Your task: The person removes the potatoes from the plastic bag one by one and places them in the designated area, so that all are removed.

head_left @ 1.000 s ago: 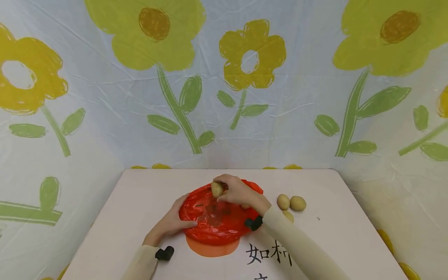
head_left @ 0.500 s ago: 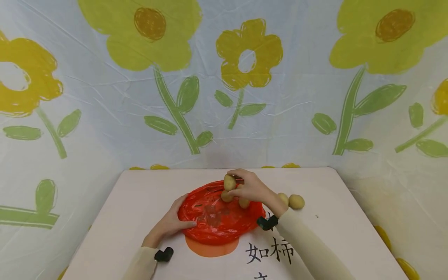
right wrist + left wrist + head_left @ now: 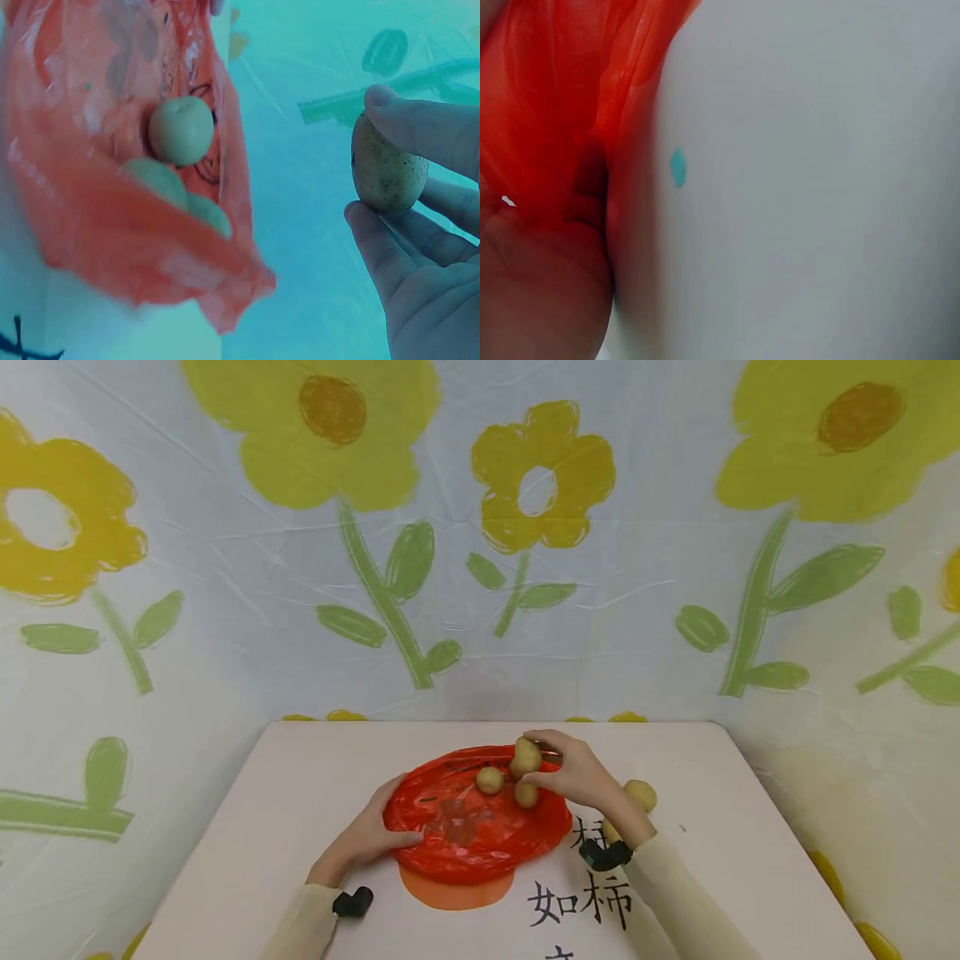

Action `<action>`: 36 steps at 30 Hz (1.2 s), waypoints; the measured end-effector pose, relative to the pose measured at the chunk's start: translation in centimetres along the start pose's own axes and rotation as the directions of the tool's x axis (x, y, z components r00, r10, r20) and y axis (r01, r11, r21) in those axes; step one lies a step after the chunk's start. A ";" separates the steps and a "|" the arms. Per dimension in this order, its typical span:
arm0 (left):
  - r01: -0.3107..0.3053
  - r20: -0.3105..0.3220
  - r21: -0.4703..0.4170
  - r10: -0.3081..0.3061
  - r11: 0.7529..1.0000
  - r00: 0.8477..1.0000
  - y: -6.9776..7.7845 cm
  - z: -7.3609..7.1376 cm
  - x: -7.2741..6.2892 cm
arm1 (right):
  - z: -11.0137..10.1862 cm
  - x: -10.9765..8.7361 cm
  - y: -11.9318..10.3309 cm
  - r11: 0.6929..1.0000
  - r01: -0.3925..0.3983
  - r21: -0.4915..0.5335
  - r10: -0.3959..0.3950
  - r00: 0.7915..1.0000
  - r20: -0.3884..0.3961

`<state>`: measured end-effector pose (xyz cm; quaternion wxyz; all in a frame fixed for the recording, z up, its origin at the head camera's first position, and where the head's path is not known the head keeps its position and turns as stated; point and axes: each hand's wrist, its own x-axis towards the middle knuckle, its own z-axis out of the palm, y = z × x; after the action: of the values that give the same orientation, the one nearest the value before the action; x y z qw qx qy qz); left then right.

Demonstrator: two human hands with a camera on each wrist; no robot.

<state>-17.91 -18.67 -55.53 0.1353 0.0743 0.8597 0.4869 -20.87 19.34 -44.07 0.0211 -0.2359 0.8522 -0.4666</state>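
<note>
A red plastic bag (image 3: 450, 843) lies spread on the table with its mouth toward the right. My left hand (image 3: 372, 827) grips its left edge, thumb on top; in the left wrist view the fingers are partly hidden by the red film. My right hand (image 3: 577, 772) pinches a potato (image 3: 390, 169) between thumb and fingers, raised over the right part of the bag. Below it, potatoes (image 3: 490, 780) rest in the bag near its mouth; the right wrist view shows three of them, partly covered by the bag's edge.
Two more potatoes lie on the table to the right: one potato (image 3: 641, 795) in plain sight, the other potato (image 3: 611, 832) half hidden by my right wrist. Black characters (image 3: 581, 900) are printed on the white tabletop (image 3: 300, 777). A flowered cloth (image 3: 637, 652) surrounds the table.
My right hand has moved right across the bag with the potato in its fingers, bringing the potatoes in the bag into sight. My left hand has stayed on the bag's left edge.
</note>
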 end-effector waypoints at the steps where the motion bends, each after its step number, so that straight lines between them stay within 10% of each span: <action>1: 0.001 -0.002 -0.003 -0.001 1.000 1.000 0.0 0.0 0.0 | -0.2 -0.2 0.2 1.000 -0.005 0.002 0.005 1.000 -0.005; 36: 0.011 -0.016 -0.013 -0.011 1.000 1.000 0.0 0.4 -0.1 | -4.7 -7.6 4.3 0.986 -0.150 -0.068 0.136 0.975 -0.175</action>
<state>-17.70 -18.38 -55.74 0.1317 0.0649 0.8580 0.4923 -16.99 28.19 -46.33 -0.0276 -0.1340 0.8838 -0.4473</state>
